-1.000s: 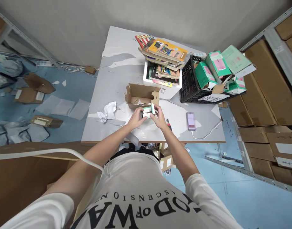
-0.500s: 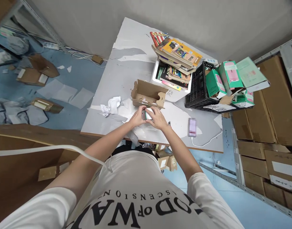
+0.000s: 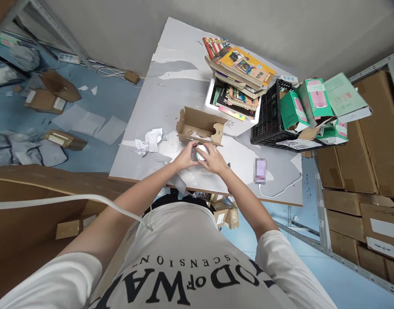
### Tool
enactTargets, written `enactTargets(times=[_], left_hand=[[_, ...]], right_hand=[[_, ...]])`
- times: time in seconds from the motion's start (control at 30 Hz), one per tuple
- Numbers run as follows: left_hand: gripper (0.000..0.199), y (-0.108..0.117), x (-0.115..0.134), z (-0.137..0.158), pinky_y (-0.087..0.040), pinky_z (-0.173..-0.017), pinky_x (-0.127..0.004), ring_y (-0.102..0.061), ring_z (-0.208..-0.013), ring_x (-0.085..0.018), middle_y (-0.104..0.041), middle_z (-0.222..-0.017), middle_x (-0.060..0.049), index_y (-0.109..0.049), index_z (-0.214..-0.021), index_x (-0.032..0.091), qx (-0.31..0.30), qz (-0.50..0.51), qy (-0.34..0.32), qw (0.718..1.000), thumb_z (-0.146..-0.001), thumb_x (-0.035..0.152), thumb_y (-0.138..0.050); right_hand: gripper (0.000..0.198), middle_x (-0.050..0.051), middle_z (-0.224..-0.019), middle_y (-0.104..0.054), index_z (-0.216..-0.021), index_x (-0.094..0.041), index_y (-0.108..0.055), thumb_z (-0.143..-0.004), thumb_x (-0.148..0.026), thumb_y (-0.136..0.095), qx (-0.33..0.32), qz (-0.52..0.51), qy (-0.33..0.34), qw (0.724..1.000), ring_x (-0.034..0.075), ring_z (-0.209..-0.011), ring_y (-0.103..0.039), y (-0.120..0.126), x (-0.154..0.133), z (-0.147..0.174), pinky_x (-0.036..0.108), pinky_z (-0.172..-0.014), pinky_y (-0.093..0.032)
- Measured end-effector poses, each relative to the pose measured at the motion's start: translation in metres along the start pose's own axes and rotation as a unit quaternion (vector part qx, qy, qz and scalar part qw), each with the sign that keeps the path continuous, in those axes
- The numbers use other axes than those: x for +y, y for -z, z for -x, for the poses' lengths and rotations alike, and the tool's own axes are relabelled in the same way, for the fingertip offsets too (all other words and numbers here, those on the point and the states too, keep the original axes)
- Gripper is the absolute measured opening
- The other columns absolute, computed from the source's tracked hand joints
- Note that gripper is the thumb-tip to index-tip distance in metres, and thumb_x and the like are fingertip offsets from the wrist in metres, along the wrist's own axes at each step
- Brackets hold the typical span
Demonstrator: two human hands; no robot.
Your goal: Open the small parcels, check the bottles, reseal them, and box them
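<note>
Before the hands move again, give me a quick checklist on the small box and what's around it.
1. Both hands on the small box: ok, left hand and right hand clasp it from either side.
2. Box closed: cannot tell, fingers cover most of it.
3. Open carton within reach: ok, just behind the hands.
4. Carton has room: cannot tell, its inside is partly hidden.
5. Phone clear of the hands: ok, apart to the right, cable attached.
6. Crumpled paper out of the way: ok, off to the left.
</note>
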State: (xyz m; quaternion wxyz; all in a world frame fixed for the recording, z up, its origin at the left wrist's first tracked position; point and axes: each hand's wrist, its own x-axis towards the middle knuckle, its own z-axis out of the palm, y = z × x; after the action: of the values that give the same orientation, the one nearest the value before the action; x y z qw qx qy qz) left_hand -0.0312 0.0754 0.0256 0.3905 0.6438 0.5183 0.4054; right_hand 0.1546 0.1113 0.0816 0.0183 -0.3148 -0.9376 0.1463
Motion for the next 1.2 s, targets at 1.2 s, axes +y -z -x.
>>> enactTargets(times=[1.2], left_hand=[[0.087,0.017,-0.041,0.031,-0.049,-0.093,-0.048,-0.051,-0.124,-0.032,-0.052,-0.134,-0.017,-0.025,-0.144,0.018,-0.094,-0.169,0.122,0.973,-0.072,0.053,-0.061]], right_hand=[[0.04,0.009,-0.114,-0.052,-0.103,-0.022,-0.056,-0.069,-0.035,-0.075,0.536,-0.14,-0.274,0.787,0.026,-0.113,-0.052,0.105,0.043,0.234,0.046,-0.097,-0.043]])
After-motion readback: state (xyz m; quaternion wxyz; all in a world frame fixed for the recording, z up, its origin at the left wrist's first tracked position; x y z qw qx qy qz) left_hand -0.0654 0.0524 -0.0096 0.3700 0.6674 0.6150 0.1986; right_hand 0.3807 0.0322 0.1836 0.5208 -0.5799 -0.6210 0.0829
